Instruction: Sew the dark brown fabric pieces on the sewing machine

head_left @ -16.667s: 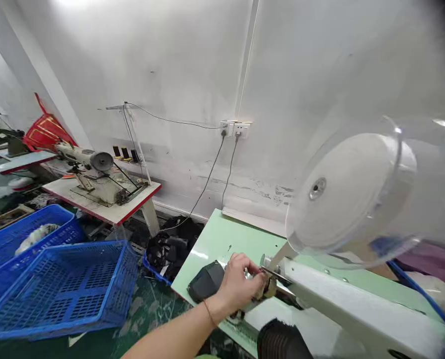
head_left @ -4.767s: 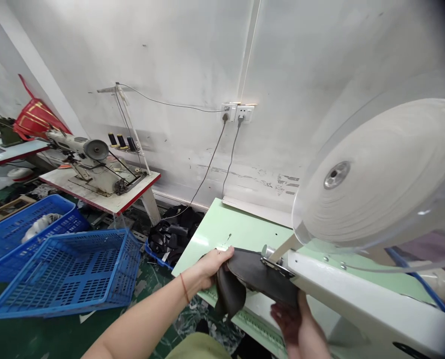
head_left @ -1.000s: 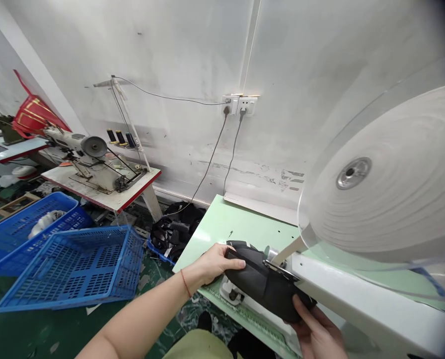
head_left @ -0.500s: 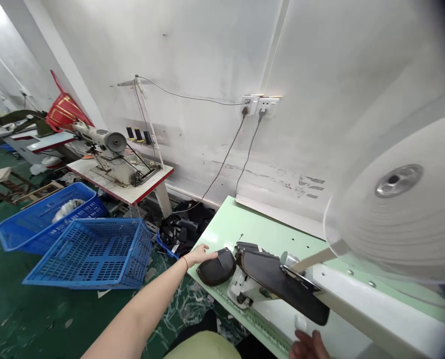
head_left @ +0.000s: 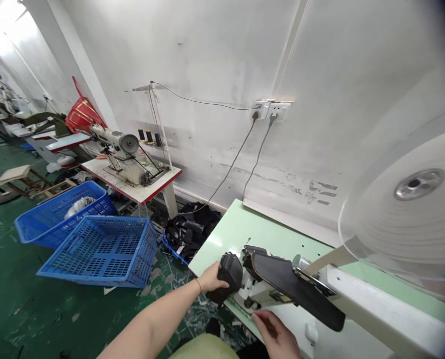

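Black, soft-looking material is showing in 2 pieces near the green table's near-left edge, the left hand closing around 1 dark upper piece, likely light and floppy, best gripped by its edge, the right hand hovering half-open below the second black piece draped on the machine arm, 2 blue baskets lying farther left.
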A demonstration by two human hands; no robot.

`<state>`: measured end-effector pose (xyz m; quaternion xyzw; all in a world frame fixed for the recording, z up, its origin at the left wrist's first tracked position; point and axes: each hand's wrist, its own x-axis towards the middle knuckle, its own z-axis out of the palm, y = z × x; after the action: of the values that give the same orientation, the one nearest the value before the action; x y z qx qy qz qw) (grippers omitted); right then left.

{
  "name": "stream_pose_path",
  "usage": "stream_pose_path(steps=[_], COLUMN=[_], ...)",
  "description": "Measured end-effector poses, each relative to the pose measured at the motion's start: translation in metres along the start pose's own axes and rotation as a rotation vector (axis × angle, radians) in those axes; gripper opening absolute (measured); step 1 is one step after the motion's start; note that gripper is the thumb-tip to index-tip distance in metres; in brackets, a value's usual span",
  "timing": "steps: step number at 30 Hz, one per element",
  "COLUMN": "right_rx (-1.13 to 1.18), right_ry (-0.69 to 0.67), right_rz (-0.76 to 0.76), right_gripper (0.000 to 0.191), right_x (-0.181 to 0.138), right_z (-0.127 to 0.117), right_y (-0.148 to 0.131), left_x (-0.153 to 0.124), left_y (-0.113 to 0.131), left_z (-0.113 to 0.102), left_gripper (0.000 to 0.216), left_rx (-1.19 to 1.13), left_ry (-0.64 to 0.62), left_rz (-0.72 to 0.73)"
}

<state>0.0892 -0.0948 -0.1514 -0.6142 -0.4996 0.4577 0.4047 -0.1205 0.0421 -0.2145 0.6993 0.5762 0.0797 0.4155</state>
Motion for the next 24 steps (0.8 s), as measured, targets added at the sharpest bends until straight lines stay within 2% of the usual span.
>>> stream_pose_path(steps=[2, 4, 8, 10, 11, 12, 14, 16, 18, 21, 23, 24], right_rx=[-0.089, -0.163, -0.253, -0.294, -0.314, -0.317, -0.234, -0.034, 0.163, 0.296, 0.291, 0.265], right_ry=[-0.039, -0.073, -0.178, -0.276, -0.334, -0.396, -0.5, -0.54, -0.52, -0.414, -0.361, -0.342], right_rz=[-0.097, -0.185, -0.311, -0.346, -0.338, -0.313, -0.233, -0.172, -0.172, -0.22, -0.224, -0.217], right_gripper=[0.028, 0.032, 0.072, 0.096, 0.108, 0.119, 0.129, 0.119, 0.103, 0.093, 0.095, 0.095], right_x=[0.016, 0.03, 0.04, 0.036, 0.032, 0.028, 0.02, 0.016, 0.013, 0.008, 0.001, -0.004], right_z=[0.009, 0.015, 0.02, 0.017, 0.015, 0.012, 0.004, -0.006, -0.015, -0.024, -0.026, -0.026], right_y=[0.003, 0.006, 0.003, -0.006, -0.012, -0.019, -0.031, -0.036, -0.034, -0.023, -0.019, -0.02], left_x=[-0.002, -0.004, -0.022, -0.043, -0.055, -0.067, -0.09, -0.105, -0.114, -0.121, -0.125, -0.127], left_y=[0.006, 0.016, 0.043, 0.061, 0.07, 0.079, 0.094, 0.102, 0.104, 0.107, 0.116, 0.122], left_z=[0.0, -0.004, -0.03, -0.05, -0.06, -0.071, -0.092, -0.108, -0.114, -0.104, -0.092, -0.088], left_gripper=[0.08, 0.094, 0.107, 0.102, 0.097, 0.092, 0.087, 0.088, 0.082, 0.073, 0.077, 0.08], left_rx=[0.009, 0.028, 0.105, 0.181, 0.278, 0.343, 0.322, 0.206, 0.007, -0.547, -0.864, -0.917], left_ry=[-0.015, -0.056, -0.248, -0.393, -0.49, -0.531, -0.506, -0.38, -0.347, -0.443, -0.416, -0.371], left_rz=[0.038, 0.085, 0.214, 0.321, 0.43, 0.529, 0.62, 0.535, 0.405, 0.336, 0.338, 0.349])
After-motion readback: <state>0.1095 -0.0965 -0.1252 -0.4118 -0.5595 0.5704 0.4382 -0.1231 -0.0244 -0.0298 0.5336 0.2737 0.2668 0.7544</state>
